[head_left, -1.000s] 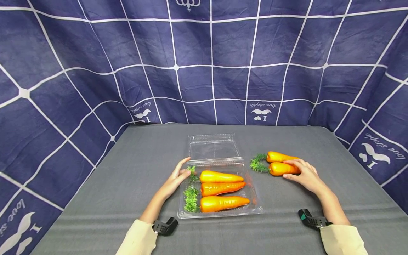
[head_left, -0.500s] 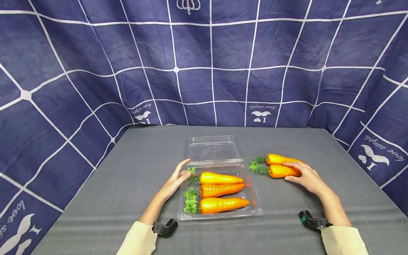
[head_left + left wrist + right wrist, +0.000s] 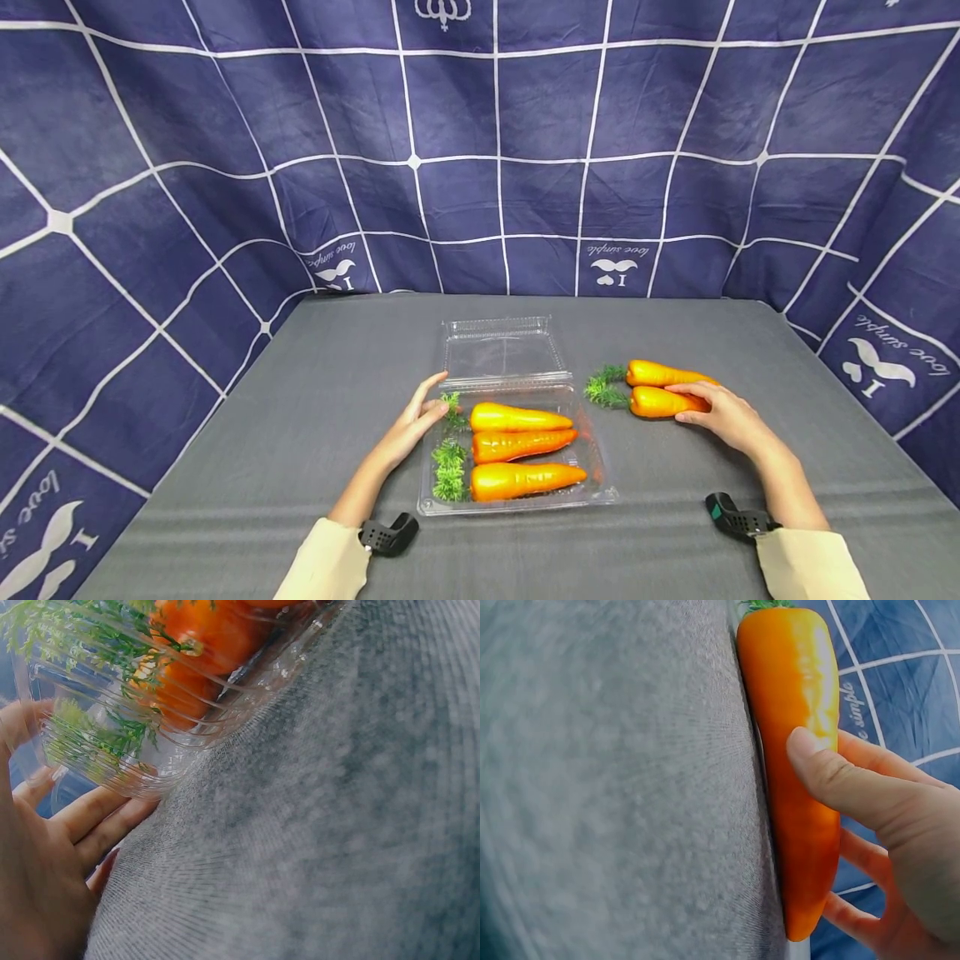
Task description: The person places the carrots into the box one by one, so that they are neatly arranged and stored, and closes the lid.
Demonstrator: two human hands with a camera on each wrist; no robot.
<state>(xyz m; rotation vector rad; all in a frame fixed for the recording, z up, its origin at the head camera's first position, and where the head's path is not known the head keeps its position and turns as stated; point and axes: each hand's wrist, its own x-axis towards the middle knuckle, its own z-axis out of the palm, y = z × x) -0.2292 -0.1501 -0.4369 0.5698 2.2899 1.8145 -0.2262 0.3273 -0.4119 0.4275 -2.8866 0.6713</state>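
A hinged clear plastic container (image 3: 517,505) lies open in the middle of the table, with three orange carrots (image 3: 528,482) side by side in it, leafy tops to the left. My left hand (image 3: 411,425) holds its left wall near the hinge, thumb over the rim and fingers along the outside. To the right, two more carrots lie on the cloth. My right hand (image 3: 723,414) grips the nearer carrot (image 3: 791,697), thumb on the near side and fingers on the far side. The farther carrot (image 3: 660,372) lies just behind it, parallel.
The container's transparent lid (image 3: 502,357) is laid back flat behind the base. Grey cloth (image 3: 622,550) covers the table. A dark blue gridded curtain (image 3: 540,200) hangs behind and along both sides.
My right hand has shifted slightly right along the nearer carrot, baring more of the farther carrot's tip. The nearer carrot has moved a little left. My left hand and the container stay put.
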